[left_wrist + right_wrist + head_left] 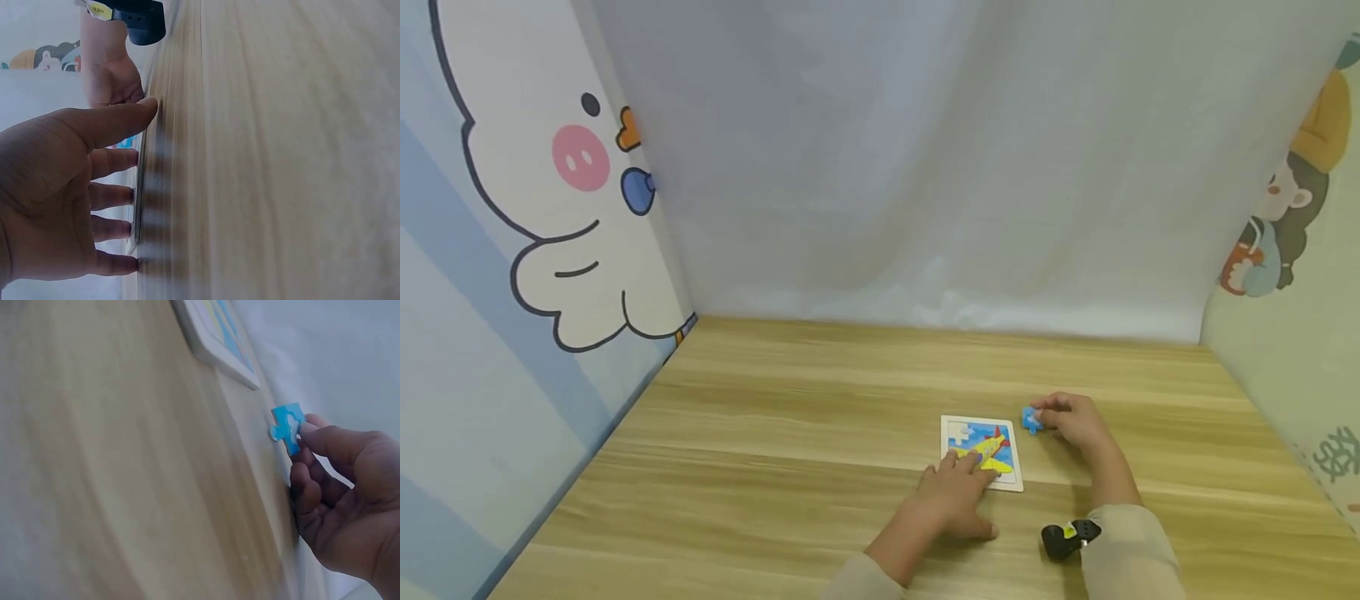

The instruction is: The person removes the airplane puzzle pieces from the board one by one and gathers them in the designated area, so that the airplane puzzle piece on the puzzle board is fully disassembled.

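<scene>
A small white-framed jigsaw puzzle (pixel 1018 477) with a yellow airplane on blue lies on the table; a pale, piece-shaped gap shows at its upper left. My left hand (pixel 953 497) rests on its lower left part with fingers spread, and in the left wrist view the fingertips (pixel 128 158) touch the puzzle's edge. To the right of the frame, my right hand (pixel 1078 425) pinches a blue puzzle piece (pixel 289 428) with white on it between thumb and fingers. In the right wrist view the piece is held tilted beside the frame's corner.
The wood-grain table (pixel 775 417) carries the puzzle near its right half. A black camera (pixel 1067 540) is strapped at the right wrist. A grey-white curtain (pixel 910 183) hangs behind the table, with cartoon-printed walls (pixel 490 400) at the sides.
</scene>
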Demonstrator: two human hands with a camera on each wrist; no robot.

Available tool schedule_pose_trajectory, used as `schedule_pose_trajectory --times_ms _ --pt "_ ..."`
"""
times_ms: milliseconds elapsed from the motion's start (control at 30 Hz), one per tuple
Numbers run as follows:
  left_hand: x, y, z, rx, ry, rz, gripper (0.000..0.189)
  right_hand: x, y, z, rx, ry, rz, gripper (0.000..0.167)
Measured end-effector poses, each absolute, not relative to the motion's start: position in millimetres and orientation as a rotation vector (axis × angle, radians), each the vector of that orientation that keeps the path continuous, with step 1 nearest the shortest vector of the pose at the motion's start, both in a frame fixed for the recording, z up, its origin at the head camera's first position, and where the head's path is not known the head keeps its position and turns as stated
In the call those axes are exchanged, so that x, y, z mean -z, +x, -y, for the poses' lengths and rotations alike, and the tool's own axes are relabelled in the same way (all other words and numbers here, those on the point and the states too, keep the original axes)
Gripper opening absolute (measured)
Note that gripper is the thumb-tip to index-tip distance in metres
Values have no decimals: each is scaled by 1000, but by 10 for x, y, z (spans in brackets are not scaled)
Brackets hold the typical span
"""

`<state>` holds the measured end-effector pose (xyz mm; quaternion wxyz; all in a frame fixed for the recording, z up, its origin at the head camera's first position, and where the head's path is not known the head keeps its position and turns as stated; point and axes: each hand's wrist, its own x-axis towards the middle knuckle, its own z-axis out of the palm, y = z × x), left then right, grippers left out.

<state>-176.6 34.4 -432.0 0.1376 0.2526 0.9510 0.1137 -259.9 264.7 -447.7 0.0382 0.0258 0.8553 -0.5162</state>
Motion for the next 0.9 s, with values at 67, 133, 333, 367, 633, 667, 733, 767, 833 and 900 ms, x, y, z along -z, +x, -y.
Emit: schedule_pose_trajectory --times_ms 67,133,333,367,633,667,733,767,833,900 --pt "4312 -1770 -337 -342 730 -2745 70 4486 -2613 -2629 1545 91 -2667 24" --pt "4305 -1773 -332 -352 728 -2742 69 4497 -2625 -2608 1507 94 -2713 24" --pt "4325 -1772 -325 -348 727 -2741 70 4523 -2622 -2552 1431 113 -2779 22" --pt "4330 -1772 -324 -348 727 -2741 70 4521 -2622 -2545 1428 117 -2778 22" --pt "4335 -1777 -322 -365 718 -2734 70 4506 -2606 -2522 1435 104 -2773 25" --pt "4335 -1779 -322 -363 720 -2735 70 4497 -2599 -2521 1433 100 -2771 26" --pt "4338 -1779 -322 -357 725 -2738 70 4482 -2584 -2525 1420 87 -2779 27" --pt "4339 -1778 -323 -354 726 -2740 71 4476 -2574 -2527 1418 81 -2783 28" --pt "4348 -1778 -327 -347 726 -2747 71 4458 -2556 -2534 1408 56 -2802 29" --pt "4356 -1774 -329 -345 725 -2753 71 4449 -2535 -2540 1399 36 -2813 30"
